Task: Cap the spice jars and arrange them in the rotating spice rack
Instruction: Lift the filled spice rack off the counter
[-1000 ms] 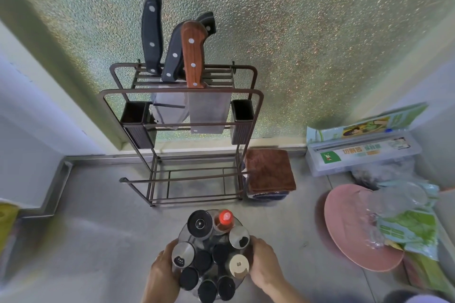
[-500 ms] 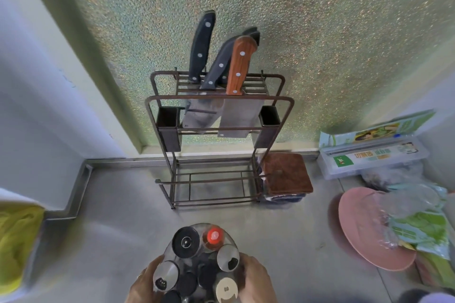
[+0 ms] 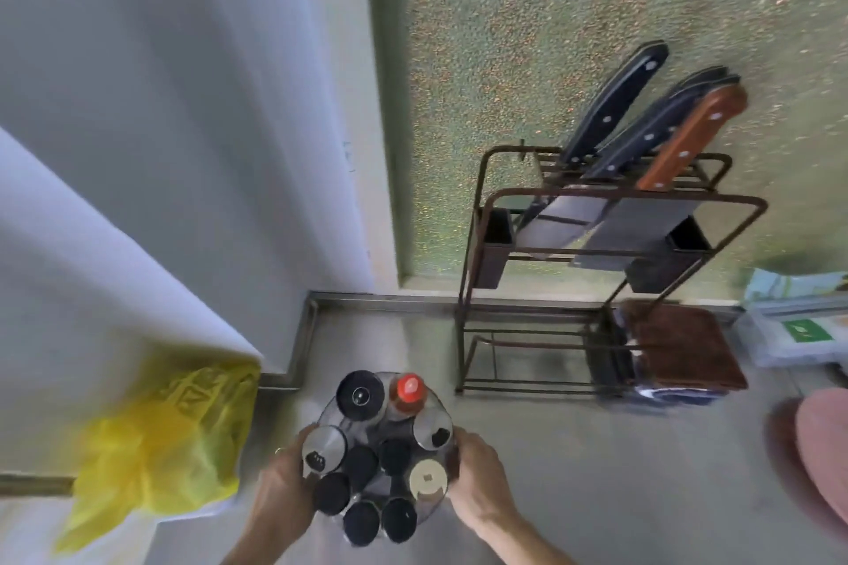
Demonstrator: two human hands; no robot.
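The round rotating spice rack [image 3: 331,409] sits low in the middle of the view, filled with several capped jars. Most caps are black [image 3: 360,519], some are silver [image 3: 322,449], one is cream [image 3: 427,478], and a red-capped bottle [image 3: 408,391] stands at the back. My left hand [image 3: 282,498] grips the rack's left side and my right hand [image 3: 479,479] grips its right side. The rack's base is hidden by the jars and my hands.
A brown wire knife rack [image 3: 596,289] with several knives stands on the grey counter [image 3: 573,450] at the right, with a brown cloth [image 3: 683,346] beside it. A yellow plastic bag [image 3: 156,440] lies at the left by a white wall. A pink plate [image 3: 826,445] shows at the right edge.
The view has swung left: the knife rack and plate slid to the right and the yellow bag and wall came in. Both hands stay on the spice rack.
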